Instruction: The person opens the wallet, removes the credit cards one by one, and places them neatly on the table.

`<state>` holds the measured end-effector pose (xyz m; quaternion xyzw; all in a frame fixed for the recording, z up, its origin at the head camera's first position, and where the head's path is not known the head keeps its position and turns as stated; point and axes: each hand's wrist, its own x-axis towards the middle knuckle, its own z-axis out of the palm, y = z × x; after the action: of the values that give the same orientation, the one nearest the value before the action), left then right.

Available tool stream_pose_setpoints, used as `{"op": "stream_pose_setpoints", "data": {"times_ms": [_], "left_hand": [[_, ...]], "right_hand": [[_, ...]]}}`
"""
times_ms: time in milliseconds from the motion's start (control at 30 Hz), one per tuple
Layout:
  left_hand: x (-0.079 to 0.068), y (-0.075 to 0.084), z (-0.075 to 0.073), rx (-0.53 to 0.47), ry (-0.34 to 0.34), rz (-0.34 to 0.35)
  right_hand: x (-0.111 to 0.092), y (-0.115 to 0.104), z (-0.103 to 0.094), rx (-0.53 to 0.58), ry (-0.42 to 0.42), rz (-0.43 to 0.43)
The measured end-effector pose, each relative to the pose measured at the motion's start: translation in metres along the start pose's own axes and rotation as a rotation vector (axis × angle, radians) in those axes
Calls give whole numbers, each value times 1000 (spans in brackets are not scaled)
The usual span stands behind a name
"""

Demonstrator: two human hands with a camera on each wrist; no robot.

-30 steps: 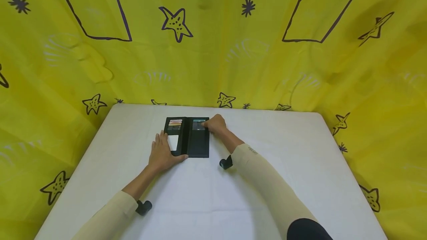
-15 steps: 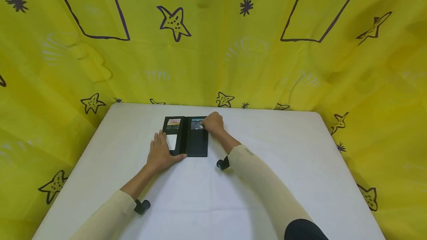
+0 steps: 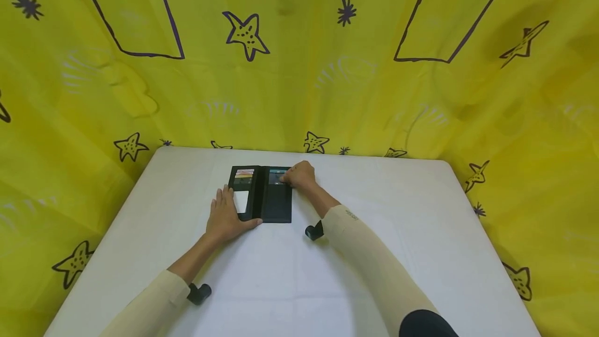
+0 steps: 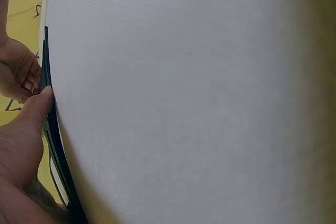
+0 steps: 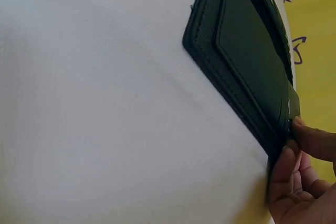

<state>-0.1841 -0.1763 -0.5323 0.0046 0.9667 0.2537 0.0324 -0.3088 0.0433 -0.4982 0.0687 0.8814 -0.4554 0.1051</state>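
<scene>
An open black bifold wallet lies flat near the far side of the table. Its left half carries several stacked cards in slots and a white card lower down. My left hand rests spread on the wallet's left edge, with the thumb along its bottom edge near the fold. At the upper right, my right hand has curled fingers and pinches a dark card at the right half's slots. In the right wrist view that card sticks out beside the thumb; its lower part is hidden.
A white-covered table extends around the wallet. Behind it hangs a yellow curtain with drawn stars. Small black cameras are strapped at the left wrist and right wrist.
My right hand has shifted slightly left over the wallet's upper right edge, its thumb still at the dark card. The left hand stays in place on the wallet.
</scene>
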Motion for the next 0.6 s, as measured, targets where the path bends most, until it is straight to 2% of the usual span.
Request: {"op": "stream_pose_setpoints", "data": {"times_ms": [300,467,600], "left_hand": [[-2,-5,-3,2,2,-14],[-2,-3,-3,-3,2,-6],[-2,-1,-1,-15,5,2]], "right_hand": [[5,-3,5,68,-20,44],[6,-2,6,132,27,49],[7,0,6,137,50,42]]}}
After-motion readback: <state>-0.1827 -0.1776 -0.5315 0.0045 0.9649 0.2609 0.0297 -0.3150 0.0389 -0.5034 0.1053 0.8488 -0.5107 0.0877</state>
